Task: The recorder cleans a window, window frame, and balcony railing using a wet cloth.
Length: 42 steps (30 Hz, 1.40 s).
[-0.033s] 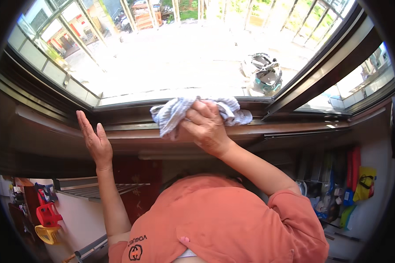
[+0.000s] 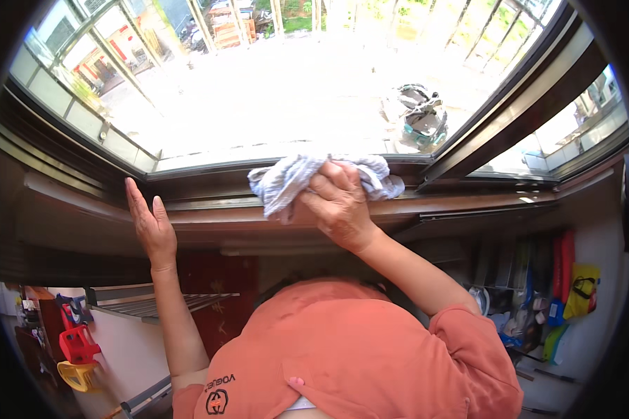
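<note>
A crumpled, pale grey-and-white cloth [image 2: 285, 183] is bunched under my right hand [image 2: 339, 206], whose fingers are closed over it. The cloth lies against the dark metal track [image 2: 210, 199] along the bottom of the window frame. My left hand [image 2: 153, 227] is raised at the left end of the track, near the frame's corner. Its fingers point up, stretched and empty, with the thumb apart. Whether the left fingertips touch the frame I cannot tell.
Beyond the opening is a bright ledge with metal bars [image 2: 119, 52] and a bucket-like container [image 2: 424, 126]. A sliding window frame [image 2: 517, 105] stands at the right. Behind me are a metal rack [image 2: 154, 302], red and yellow plastic items, and a yellow bag [image 2: 581, 290].
My right hand and the cloth have moved slightly to the right along the track. My left hand has stayed nearly in place.
</note>
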{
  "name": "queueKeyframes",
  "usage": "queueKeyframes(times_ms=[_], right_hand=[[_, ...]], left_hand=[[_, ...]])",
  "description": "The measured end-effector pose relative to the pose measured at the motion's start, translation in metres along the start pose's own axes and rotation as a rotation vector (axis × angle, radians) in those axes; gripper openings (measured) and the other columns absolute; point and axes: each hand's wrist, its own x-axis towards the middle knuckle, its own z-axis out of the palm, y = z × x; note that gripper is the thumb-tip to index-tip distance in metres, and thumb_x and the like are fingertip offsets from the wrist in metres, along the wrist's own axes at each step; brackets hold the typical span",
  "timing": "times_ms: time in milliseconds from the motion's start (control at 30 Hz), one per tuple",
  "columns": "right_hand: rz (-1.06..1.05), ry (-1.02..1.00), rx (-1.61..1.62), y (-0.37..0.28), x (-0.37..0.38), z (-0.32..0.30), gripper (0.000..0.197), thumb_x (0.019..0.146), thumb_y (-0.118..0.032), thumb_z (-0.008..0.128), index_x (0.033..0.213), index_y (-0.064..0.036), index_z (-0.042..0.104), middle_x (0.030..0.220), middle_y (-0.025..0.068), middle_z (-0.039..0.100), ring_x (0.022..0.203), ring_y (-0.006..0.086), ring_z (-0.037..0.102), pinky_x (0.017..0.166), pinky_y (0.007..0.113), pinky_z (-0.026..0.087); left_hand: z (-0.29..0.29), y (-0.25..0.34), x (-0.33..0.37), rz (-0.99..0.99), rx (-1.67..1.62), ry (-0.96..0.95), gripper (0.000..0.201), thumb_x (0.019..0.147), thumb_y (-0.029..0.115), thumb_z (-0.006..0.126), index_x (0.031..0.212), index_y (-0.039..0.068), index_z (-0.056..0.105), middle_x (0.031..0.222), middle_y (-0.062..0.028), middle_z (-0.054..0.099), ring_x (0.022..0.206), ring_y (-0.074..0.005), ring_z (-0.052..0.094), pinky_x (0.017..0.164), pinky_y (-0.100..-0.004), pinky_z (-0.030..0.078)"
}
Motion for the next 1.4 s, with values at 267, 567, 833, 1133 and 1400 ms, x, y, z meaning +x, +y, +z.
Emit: queueKeyframes(times_ms=[267,567,833,1133,1400], right_hand=[[0.462,0.143,-0.421,0.016,-0.036,-0.065,0.023,0.081,-0.001,0.057,0.102,0.0033,0.061,0.110,0.0266,0.055,0.105,0.0448,0.050,0.087,0.050,0.042],[0.635,0.063,-0.463,0.003,-0.011,-0.044,0.025,0.070,-0.008,0.059,0.092,0.0041,0.059,0.091,0.0209,0.056,0.091,0.0412,0.052,0.078,0.049,0.042],[0.435,-0.038,-0.378,-0.085,0.050,0.060,0.014,0.063,-0.003,0.054,0.076,0.0002,0.060,0.081,0.0189,0.052,0.084,0.0377,0.048,0.072,0.047,0.036],[0.230,-0.230,-0.207,-0.169,0.110,0.178,0.004,0.064,-0.009,0.059,0.069,-0.0084,0.058,0.085,0.0146,0.048,0.085,0.0340,0.047,0.070,0.044,0.037],[0.057,-0.288,-0.215,-0.166,0.128,0.176,0.003,0.066,-0.011,0.058,0.067,-0.0081,0.059,0.082,0.0110,0.051,0.086,0.0291,0.048,0.072,0.040,0.038]], left_hand=[[0.014,-0.013,0.004,0.072,0.202,-0.080,0.068,0.094,0.020,0.050,0.148,0.000,0.013,0.154,-0.0216,0.016,0.142,-0.0352,0.017,0.116,-0.0417,0.016],[0.003,-0.016,0.000,0.071,0.006,-0.170,0.076,0.086,0.006,0.057,0.148,0.001,0.013,0.154,-0.0217,0.013,0.143,-0.0350,0.015,0.116,-0.0411,0.016],[-0.027,-0.038,-0.006,0.025,-0.372,-0.291,0.073,0.085,0.000,0.052,0.148,0.000,0.015,0.153,-0.0216,0.020,0.140,-0.0351,0.025,0.114,-0.0376,0.024],[-0.064,-0.079,-0.042,-0.016,-0.478,-0.385,0.078,0.081,0.000,0.058,0.147,0.001,0.017,0.150,-0.0220,0.024,0.138,-0.0374,0.028,0.112,-0.0403,0.028],[-0.070,-0.109,-0.068,-0.098,-0.449,-0.420,0.075,0.082,0.003,0.059,0.146,0.000,0.020,0.147,-0.0230,0.029,0.135,-0.0380,0.032,0.110,-0.0408,0.030]])
